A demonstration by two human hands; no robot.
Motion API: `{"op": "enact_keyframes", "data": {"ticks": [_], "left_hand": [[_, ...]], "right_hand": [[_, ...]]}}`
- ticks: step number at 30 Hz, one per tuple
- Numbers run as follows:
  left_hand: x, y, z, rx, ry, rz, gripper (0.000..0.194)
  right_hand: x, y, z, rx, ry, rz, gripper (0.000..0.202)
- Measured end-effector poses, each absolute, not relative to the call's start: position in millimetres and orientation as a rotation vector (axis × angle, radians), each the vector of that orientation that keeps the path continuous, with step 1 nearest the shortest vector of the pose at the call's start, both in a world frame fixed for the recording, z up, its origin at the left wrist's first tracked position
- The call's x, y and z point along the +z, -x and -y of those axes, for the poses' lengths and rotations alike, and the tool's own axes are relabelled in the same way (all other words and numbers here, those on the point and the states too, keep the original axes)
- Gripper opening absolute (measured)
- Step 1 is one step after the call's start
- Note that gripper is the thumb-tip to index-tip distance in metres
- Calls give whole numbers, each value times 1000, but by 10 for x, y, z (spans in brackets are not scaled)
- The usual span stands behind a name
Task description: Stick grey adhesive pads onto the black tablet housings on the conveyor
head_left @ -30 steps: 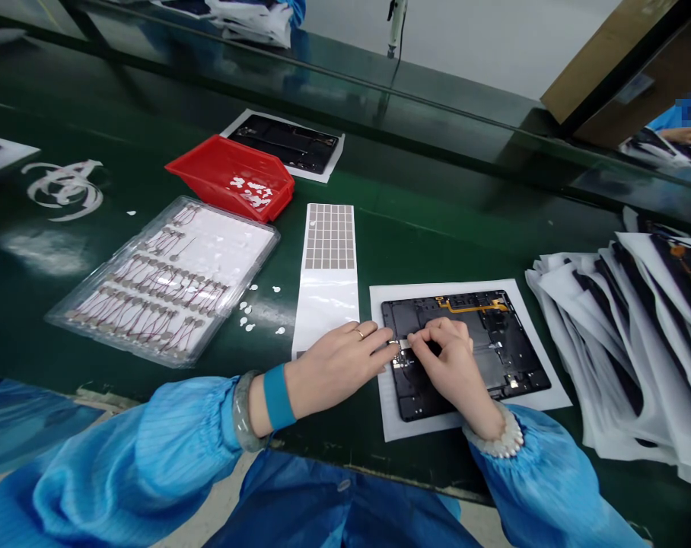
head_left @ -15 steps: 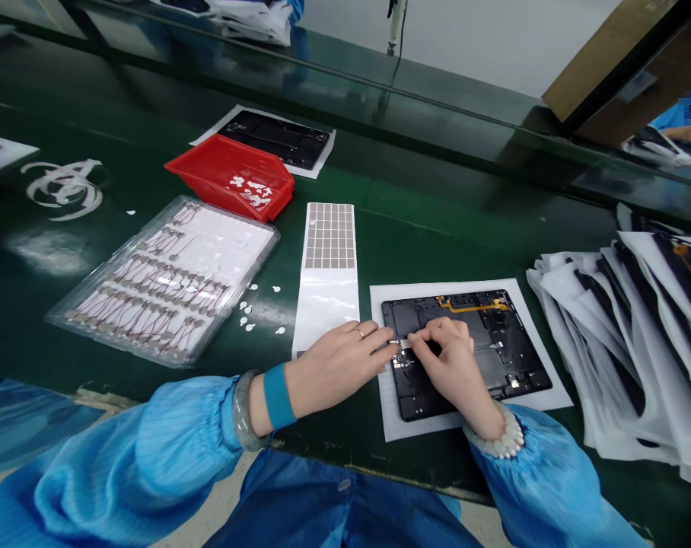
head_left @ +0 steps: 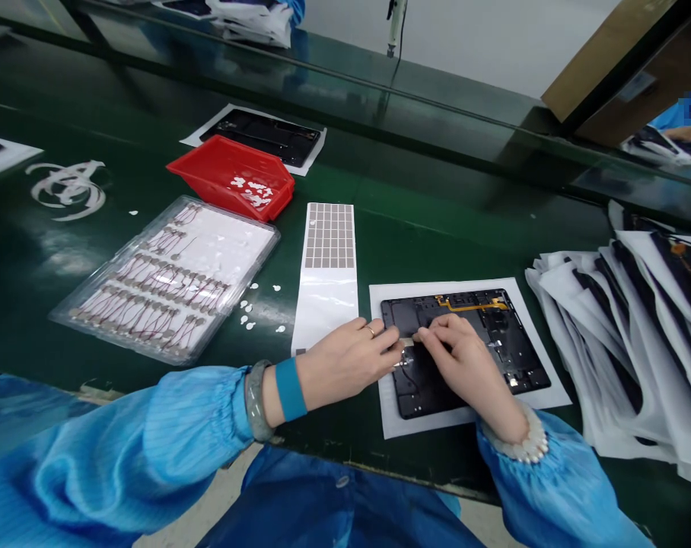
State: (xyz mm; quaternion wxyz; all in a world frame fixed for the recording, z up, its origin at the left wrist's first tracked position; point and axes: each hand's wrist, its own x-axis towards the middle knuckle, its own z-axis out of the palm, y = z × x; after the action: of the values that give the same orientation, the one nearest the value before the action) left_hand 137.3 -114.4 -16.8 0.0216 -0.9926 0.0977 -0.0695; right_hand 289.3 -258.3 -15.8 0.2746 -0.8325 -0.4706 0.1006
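A black device housing [head_left: 488, 342] with an orange flex strip lies on a white sheet [head_left: 391, 426] at the right of centre. My left hand [head_left: 351, 361], closed at the fingertips, is at the housing's left part; what it pinches is too small to make out. My right hand [head_left: 456, 358] pinches at a small pale piece [head_left: 408, 342] just right of the left fingertips, over the same housing. Thin dark wires show below the fingers. Left of the housing lies a label sheet [head_left: 329, 236] with grey-brown squares.
A clear tray [head_left: 231, 236] of small wired discs lies at the left, with a red bin [head_left: 225, 171] behind it. Behind that is another housing [head_left: 265, 137]. Sheeted housings [head_left: 585, 335] are stacked at right. Loose white tabs [head_left: 249, 325] and curled strips [head_left: 68, 190] lie at left.
My left hand has shifted slightly right over the housing, and my right hand slightly right too. The far housing behind the red bin has moved a little left.
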Motion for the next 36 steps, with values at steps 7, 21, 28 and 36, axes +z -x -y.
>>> {"op": "enact_keyframes", "data": {"ticks": [7, 21, 28, 36], "left_hand": [[-69, -1587, 922, -139, 3150, -467, 21], [-124, -1771, 770, -56, 3223, -639, 18], [-130, -1748, 768, -97, 3275, -565, 22], [-138, -1747, 702, -129, 3333, -516, 31]], "right_hand": [[-165, -3157, 2677, 194, 2081, 1193, 22], [-350, -3147, 2634, 236, 2149, 1382, 22], [-356, -3146, 2630, 239, 2147, 1386, 21], [-350, -3145, 2628, 238, 2144, 1377, 22]]}}
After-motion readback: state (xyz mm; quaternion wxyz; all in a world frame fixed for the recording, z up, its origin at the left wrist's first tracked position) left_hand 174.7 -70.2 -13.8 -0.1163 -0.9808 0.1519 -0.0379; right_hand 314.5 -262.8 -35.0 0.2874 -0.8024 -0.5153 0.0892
